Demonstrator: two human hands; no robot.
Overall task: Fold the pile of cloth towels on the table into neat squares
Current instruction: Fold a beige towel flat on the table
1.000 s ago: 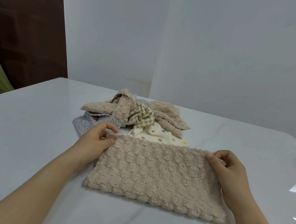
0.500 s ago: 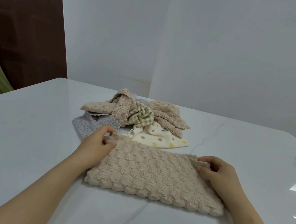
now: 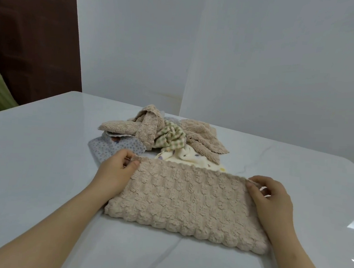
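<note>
I see my left hand and right hand pinching the far corners of the beige towel on the counter, the pile just beyond.

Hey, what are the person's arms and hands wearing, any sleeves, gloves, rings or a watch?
Nothing visible. The left hand and right hand are bare: no gloves, rings or watch. The left forearm and right forearm are uncovered to the frame edge, so no sleeve shows.
</note>
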